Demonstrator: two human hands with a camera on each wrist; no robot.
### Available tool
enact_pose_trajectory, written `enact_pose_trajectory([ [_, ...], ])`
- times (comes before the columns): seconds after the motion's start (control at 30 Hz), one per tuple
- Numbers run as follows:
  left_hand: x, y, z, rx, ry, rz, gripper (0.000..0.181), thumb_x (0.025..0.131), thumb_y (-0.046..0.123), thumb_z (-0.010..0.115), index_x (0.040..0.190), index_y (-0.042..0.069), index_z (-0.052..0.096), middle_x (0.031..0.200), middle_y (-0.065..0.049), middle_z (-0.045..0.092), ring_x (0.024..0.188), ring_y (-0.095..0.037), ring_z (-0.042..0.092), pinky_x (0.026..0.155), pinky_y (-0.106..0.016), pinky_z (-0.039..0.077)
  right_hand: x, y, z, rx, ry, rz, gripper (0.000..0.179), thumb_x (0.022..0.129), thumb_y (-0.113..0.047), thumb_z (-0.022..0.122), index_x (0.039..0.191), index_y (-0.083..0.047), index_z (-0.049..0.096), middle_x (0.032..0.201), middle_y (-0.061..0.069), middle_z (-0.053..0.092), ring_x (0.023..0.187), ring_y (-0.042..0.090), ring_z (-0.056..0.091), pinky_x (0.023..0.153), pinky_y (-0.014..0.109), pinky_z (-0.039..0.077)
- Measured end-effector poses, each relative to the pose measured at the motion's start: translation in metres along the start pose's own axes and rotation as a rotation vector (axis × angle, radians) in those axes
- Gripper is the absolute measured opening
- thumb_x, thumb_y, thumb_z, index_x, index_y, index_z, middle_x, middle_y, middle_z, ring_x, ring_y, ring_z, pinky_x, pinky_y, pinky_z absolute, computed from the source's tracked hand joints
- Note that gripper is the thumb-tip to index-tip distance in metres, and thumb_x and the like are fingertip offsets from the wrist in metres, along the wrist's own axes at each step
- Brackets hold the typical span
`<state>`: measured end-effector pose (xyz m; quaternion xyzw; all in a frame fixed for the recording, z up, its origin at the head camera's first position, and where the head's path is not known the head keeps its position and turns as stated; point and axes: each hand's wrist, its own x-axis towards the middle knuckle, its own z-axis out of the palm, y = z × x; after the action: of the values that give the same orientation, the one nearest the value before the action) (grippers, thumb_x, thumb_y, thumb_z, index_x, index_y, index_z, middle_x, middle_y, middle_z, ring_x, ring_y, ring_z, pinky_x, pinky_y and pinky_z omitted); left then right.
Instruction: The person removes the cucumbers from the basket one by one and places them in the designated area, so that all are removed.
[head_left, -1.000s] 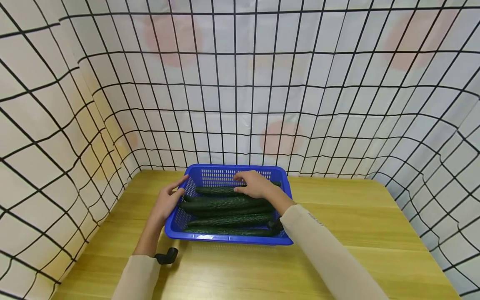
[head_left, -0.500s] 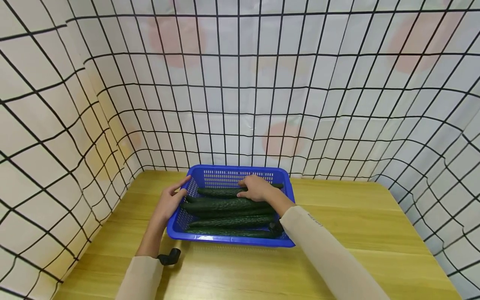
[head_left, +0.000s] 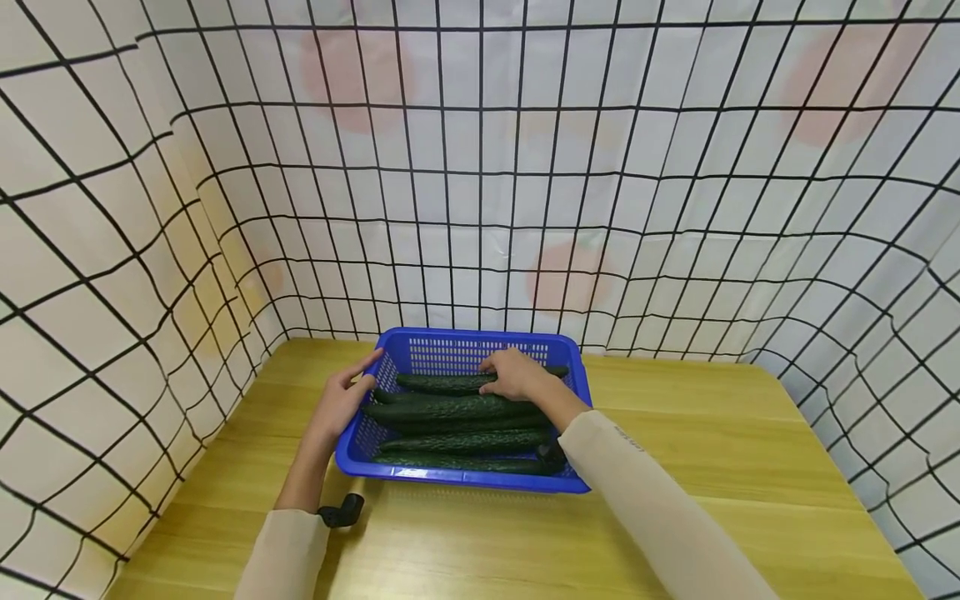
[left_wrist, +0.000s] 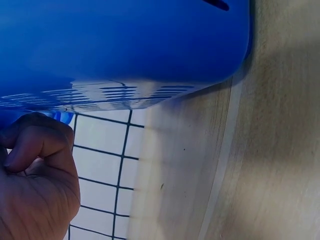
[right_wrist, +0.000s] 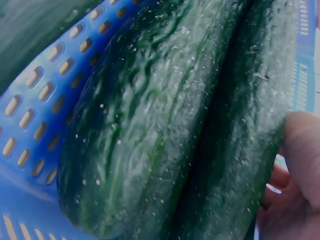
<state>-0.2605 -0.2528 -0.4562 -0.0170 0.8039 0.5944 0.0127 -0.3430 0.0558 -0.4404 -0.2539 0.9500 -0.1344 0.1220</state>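
A blue plastic basket (head_left: 465, 477) stands on the wooden table with several long dark green cucumbers (head_left: 465, 442) lying lengthwise in it. At its left end my left hand (head_left: 337, 407) holds the rim, thumb on the near part and fingers farther back; in the left wrist view the fingers curl at the basket's edge. My right hand (head_left: 517, 377) reaches in from the right and grips the rearmost cucumber (head_left: 442, 383), fingers behind and thumb in front. The right wrist view has the thumb (right_wrist: 302, 150) against a cucumber's side, beside a thicker cucumber (right_wrist: 135, 150).
The wooden table (head_left: 697, 450) extends on both sides of the basket and in front. Black grid netting (head_left: 480, 192) over a pale printed sheet encloses the back and sides. A black wrist camera (head_left: 342, 510) sits at the left cuff.
My right hand has lowered onto the rearmost cucumber and its fingers have closed round it. The left hand keeps its place on the rim. The whole head view has shifted slightly.
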Motion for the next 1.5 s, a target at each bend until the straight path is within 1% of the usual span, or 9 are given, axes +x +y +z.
enact_pose_trajectory([
  [0.1, 0.005, -0.008, 0.0, 0.004, 0.003, 0.004, 0.053, 0.104, 0.019, 0.05, 0.156, 0.028, 0.047, 0.161, -0.019, 0.04, 0.126, -0.037, 0.057, 0.088, -0.043, 0.059, 0.001, 0.0, 0.0, 0.009, -0.002, -0.006, 0.047, 0.096, -0.033, 0.073, 0.138, -0.011, 0.067, 0.139, 0.007, 0.066, 0.132, 0.027, 0.06, 0.109, 0.046, 0.051],
  [0.33, 0.003, -0.01, 0.001, 0.01, 0.021, 0.026, 0.052, 0.104, 0.023, 0.051, 0.155, 0.031, 0.049, 0.162, -0.015, 0.041, 0.125, -0.035, 0.056, 0.086, -0.034, 0.055, 0.0, 0.0, 0.001, 0.014, -0.016, -0.069, 0.043, 0.099, -0.028, 0.07, 0.138, -0.01, 0.066, 0.14, 0.01, 0.065, 0.131, 0.028, 0.061, 0.108, 0.045, 0.052],
  [0.47, 0.001, -0.005, 0.002, 0.021, 0.016, 0.024, 0.052, 0.104, 0.022, 0.051, 0.155, 0.03, 0.049, 0.162, -0.015, 0.041, 0.123, -0.034, 0.055, 0.084, -0.032, 0.052, -0.002, -0.002, -0.001, 0.009, -0.029, -0.069, 0.044, 0.102, -0.028, 0.066, 0.141, -0.01, 0.063, 0.142, 0.01, 0.064, 0.133, 0.028, 0.06, 0.11, 0.046, 0.05],
  [0.67, -0.006, 0.011, 0.001, 0.017, -0.001, 0.01, 0.053, 0.103, 0.014, 0.052, 0.155, 0.021, 0.049, 0.161, -0.019, 0.04, 0.131, -0.038, 0.053, 0.09, -0.035, 0.053, -0.003, -0.002, -0.002, 0.016, -0.03, -0.066, 0.044, 0.103, -0.031, 0.064, 0.142, -0.01, 0.062, 0.142, 0.01, 0.063, 0.13, 0.028, 0.061, 0.108, 0.048, 0.051],
  [0.8, -0.004, 0.006, 0.001, 0.031, 0.005, 0.018, 0.052, 0.103, 0.017, 0.051, 0.155, 0.024, 0.049, 0.162, -0.017, 0.039, 0.134, -0.037, 0.051, 0.093, -0.038, 0.05, -0.001, 0.0, -0.001, 0.015, -0.012, -0.07, 0.046, 0.102, -0.037, 0.064, 0.141, -0.012, 0.063, 0.141, 0.008, 0.064, 0.13, 0.026, 0.061, 0.108, 0.048, 0.051],
  [1.07, 0.004, -0.012, 0.003, 0.068, 0.037, 0.057, 0.051, 0.103, 0.024, 0.051, 0.154, 0.033, 0.05, 0.162, -0.012, 0.042, 0.134, -0.034, 0.051, 0.098, -0.043, 0.045, -0.005, 0.0, -0.006, 0.049, 0.062, -0.102, 0.045, 0.101, -0.04, 0.066, 0.14, -0.016, 0.066, 0.143, 0.006, 0.064, 0.13, 0.027, 0.061, 0.105, 0.05, 0.053],
  [1.27, 0.004, -0.013, 0.005, 0.071, 0.039, 0.064, 0.051, 0.102, 0.024, 0.051, 0.153, 0.033, 0.051, 0.161, -0.013, 0.043, 0.125, -0.034, 0.054, 0.091, -0.039, 0.047, -0.009, -0.002, -0.014, 0.039, 0.152, -0.147, 0.046, 0.101, -0.037, 0.066, 0.141, -0.016, 0.065, 0.144, 0.008, 0.063, 0.132, 0.03, 0.059, 0.106, 0.052, 0.051],
  [1.33, 0.003, -0.012, 0.005, 0.072, 0.035, 0.068, 0.051, 0.103, 0.024, 0.051, 0.153, 0.033, 0.051, 0.161, -0.013, 0.043, 0.123, -0.035, 0.054, 0.088, -0.037, 0.047, -0.01, -0.002, -0.018, 0.005, 0.178, -0.163, 0.045, 0.101, -0.036, 0.066, 0.141, -0.016, 0.065, 0.144, 0.009, 0.063, 0.132, 0.031, 0.059, 0.108, 0.052, 0.05],
  [1.5, 0.003, -0.01, 0.003, 0.054, 0.028, 0.07, 0.051, 0.103, 0.024, 0.051, 0.153, 0.033, 0.051, 0.161, -0.013, 0.043, 0.125, -0.034, 0.054, 0.088, -0.034, 0.049, -0.014, -0.005, -0.032, -0.058, 0.234, -0.198, 0.044, 0.101, -0.036, 0.066, 0.14, -0.016, 0.065, 0.141, 0.01, 0.064, 0.126, 0.031, 0.062, 0.103, 0.051, 0.053],
])
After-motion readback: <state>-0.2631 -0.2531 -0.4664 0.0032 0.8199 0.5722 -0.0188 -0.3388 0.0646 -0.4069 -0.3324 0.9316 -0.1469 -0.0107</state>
